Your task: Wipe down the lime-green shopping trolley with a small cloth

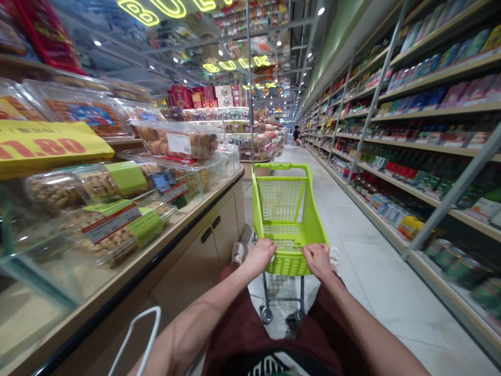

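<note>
A lime-green plastic shopping cart (284, 219) stands on a grey metal frame with small castor wheels, directly ahead of me. My left hand (258, 257) curls over the near rim of its basket, and my right hand (318, 260) does the same a little further right. The basket's mesh floor shows nothing inside it. A tall metal pole (250, 89) rises beyond the cart. My own feet in pale shoes (237, 253) show partly behind the basket, and dark red shorts (270, 334) cover my legs.
On the left runs a long counter (183, 261) with clear bins of bulk snacks (97, 230) and a yellow price sign (47, 146). Right, tall shelves (422, 141) hold packaged goods and cans. A white wire loop (136, 339) rises at lower left. A person (297, 136) stands far down the tiled aisle.
</note>
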A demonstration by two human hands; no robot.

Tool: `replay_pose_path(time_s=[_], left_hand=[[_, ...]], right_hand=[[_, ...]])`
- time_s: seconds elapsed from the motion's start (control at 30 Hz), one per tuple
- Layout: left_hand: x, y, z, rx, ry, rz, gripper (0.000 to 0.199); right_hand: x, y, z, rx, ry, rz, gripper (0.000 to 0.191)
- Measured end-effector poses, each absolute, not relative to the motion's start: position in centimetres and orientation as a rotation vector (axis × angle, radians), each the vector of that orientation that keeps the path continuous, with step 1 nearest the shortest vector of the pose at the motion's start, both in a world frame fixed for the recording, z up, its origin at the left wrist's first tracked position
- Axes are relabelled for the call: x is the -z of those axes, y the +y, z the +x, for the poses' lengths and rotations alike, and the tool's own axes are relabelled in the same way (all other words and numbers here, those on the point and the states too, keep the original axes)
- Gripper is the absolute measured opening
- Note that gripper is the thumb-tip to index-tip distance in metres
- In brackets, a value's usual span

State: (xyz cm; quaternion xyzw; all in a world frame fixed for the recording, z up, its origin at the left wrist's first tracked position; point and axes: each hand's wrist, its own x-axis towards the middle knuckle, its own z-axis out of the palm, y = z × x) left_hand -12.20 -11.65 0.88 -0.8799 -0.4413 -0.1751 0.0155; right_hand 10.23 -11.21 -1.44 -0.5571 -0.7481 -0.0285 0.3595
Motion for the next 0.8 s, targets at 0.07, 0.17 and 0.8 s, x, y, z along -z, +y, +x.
replay_pose_path(time_s=[0.07,0.17,0.8], left_hand=[[-0.6,-11.9,-10.4,0.53,-1.257,-2.737,0.022],[-0.4,-11.8,-8.0,0.51,-1.094,-2.725,0.027],[-1.5,-7.9,-8.6,0.442,-1.001,-2.732,0.031]], right_hand=[[1.4,-10.4,12.2,0.081,-1.905,-1.468,0.038],[1.4,-8.7,14.8,0.151,-1.88,-1.547,0.037],[1.3,-10.3,9.1,-0.013,-2.02,-1.45,0.036]])
